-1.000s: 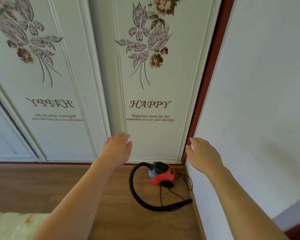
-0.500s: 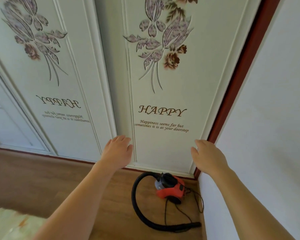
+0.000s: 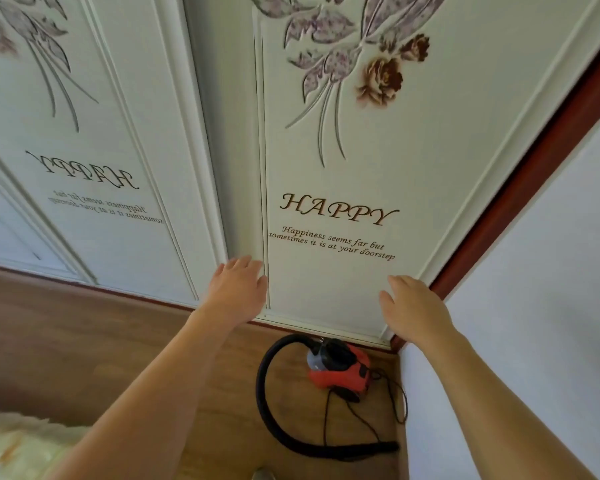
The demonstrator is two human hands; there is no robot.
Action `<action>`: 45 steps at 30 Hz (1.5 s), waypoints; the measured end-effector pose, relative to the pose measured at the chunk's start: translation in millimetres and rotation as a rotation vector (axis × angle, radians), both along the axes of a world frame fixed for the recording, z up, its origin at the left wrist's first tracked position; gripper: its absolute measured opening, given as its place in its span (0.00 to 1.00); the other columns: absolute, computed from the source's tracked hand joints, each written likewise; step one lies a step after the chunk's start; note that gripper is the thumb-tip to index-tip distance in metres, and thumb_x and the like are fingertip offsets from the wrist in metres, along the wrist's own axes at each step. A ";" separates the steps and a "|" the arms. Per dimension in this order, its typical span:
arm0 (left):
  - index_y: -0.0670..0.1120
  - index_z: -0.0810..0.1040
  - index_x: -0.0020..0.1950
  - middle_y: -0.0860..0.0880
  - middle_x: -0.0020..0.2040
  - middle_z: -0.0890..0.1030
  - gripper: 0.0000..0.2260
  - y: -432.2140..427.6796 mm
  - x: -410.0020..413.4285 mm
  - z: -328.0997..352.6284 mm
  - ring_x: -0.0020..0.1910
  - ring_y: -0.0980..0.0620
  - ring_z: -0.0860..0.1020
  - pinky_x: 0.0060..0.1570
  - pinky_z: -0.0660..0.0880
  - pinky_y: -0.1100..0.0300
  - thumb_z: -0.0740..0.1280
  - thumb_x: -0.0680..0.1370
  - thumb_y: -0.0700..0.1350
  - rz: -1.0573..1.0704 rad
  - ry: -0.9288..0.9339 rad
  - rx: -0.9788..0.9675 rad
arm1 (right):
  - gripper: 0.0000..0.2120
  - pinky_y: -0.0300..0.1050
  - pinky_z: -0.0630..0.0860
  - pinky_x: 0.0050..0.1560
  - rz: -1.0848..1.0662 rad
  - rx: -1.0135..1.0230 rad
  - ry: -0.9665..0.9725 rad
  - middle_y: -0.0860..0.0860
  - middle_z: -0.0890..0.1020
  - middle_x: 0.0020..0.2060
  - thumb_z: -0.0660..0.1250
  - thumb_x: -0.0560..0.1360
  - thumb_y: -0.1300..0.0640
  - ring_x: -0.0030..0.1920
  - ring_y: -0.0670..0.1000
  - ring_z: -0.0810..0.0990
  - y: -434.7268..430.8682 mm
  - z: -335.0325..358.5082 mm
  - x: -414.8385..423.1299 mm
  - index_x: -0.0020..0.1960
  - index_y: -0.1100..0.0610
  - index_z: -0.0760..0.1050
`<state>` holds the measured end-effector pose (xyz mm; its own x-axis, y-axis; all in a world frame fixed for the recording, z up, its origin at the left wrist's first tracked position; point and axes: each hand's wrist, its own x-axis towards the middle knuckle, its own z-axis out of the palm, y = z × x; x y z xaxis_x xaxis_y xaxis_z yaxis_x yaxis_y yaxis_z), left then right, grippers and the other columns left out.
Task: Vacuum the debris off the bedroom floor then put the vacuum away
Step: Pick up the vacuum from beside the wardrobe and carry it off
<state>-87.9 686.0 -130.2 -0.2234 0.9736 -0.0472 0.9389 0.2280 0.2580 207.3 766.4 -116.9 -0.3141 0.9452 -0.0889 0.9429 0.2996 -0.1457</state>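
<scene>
White wardrobe door (image 3: 326, 168): left hand (image 3: 238, 292), right hand (image 3: 411, 308) flat, grip open.

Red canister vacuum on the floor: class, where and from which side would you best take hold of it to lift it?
Probably from above, by the dark top of the red canister vacuum. It sits upright in the corner, wall on its right and wardrobe door behind, hose curling off left, so the top is the open side.

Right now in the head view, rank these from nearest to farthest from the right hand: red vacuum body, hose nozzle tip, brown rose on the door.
From the right hand:
1. Red vacuum body, just below and left of it.
2. Hose nozzle tip, lower, by the wall.
3. Brown rose, high on the door.
</scene>
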 end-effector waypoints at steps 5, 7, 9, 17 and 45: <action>0.46 0.69 0.76 0.47 0.75 0.70 0.21 45.9 -14.4 -26.4 0.75 0.45 0.65 0.76 0.59 0.48 0.53 0.85 0.50 -0.001 0.003 -0.044 | 0.18 0.49 0.70 0.59 -0.002 -0.040 -0.029 0.56 0.77 0.62 0.52 0.83 0.51 0.63 0.57 0.73 41.0 -28.0 -12.5 0.62 0.61 0.72; 0.45 0.69 0.76 0.46 0.75 0.70 0.21 58.1 -16.6 -40.1 0.76 0.45 0.65 0.76 0.59 0.48 0.53 0.85 0.50 0.001 -0.010 -0.087 | 0.15 0.49 0.69 0.53 0.005 -0.060 -0.030 0.56 0.78 0.59 0.52 0.83 0.51 0.60 0.57 0.74 53.3 -40.4 -14.4 0.56 0.60 0.72; 0.45 0.71 0.72 0.46 0.72 0.73 0.20 66.4 -16.3 -55.4 0.73 0.45 0.68 0.74 0.62 0.47 0.53 0.85 0.50 0.000 -0.025 -0.111 | 0.11 0.47 0.66 0.47 0.008 -0.085 -0.028 0.56 0.78 0.54 0.53 0.83 0.52 0.56 0.57 0.75 63.5 -54.2 -13.0 0.48 0.57 0.68; 0.46 0.70 0.75 0.46 0.73 0.73 0.21 88.7 -3.4 -122.5 0.74 0.45 0.68 0.74 0.63 0.47 0.53 0.85 0.52 0.045 -0.038 -0.201 | 0.10 0.47 0.64 0.46 0.081 -0.183 -0.053 0.57 0.78 0.53 0.54 0.83 0.53 0.52 0.57 0.73 111.0 -116.8 -3.8 0.46 0.57 0.66; 0.46 0.61 0.78 0.45 0.72 0.72 0.23 95.5 39.1 -513.4 0.69 0.43 0.72 0.66 0.71 0.46 0.56 0.84 0.51 0.240 -0.253 -0.487 | 0.21 0.52 0.73 0.53 0.183 -0.446 -0.085 0.58 0.76 0.62 0.54 0.82 0.47 0.61 0.60 0.75 196.7 -538.0 -6.1 0.65 0.59 0.73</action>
